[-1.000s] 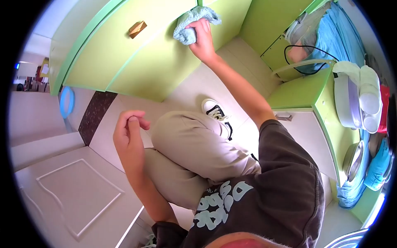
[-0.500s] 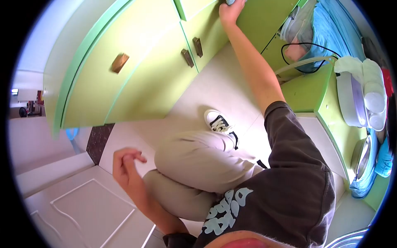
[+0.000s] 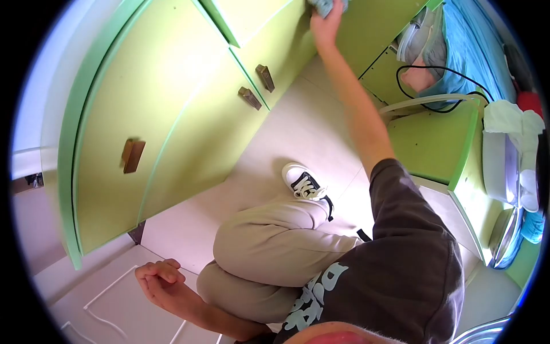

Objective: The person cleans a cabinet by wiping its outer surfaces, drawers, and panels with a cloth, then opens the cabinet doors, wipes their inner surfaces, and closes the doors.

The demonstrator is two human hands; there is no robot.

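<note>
At the top edge, my right hand [image 3: 325,28] is closed on a grey-blue cloth [image 3: 324,7], close to the green cabinet front [image 3: 189,109]; part of the cloth is out of frame. My left hand [image 3: 161,281] is beside my bent knee, its fingers curled in and nothing seen in them. The cabinet doors carry brown handles, one handle [image 3: 133,155] nearest my left hand and a pair farther up, with one handle [image 3: 264,78] beside the door seam.
On the right stands a low green cabinet [image 3: 438,146] with a white container [image 3: 499,166] and a metal pan [image 3: 504,238]. A black cable [image 3: 444,67] loops before a blue cloth cover [image 3: 478,51]. A white panelled surface [image 3: 109,298] lies at lower left; my shoe [image 3: 303,182] is on the tiled floor.
My view has shifted, and the cabinet handles sit lower and farther left. My left hand appears lower and farther left, away from the knee. More of the cloth in my right hand shows.
</note>
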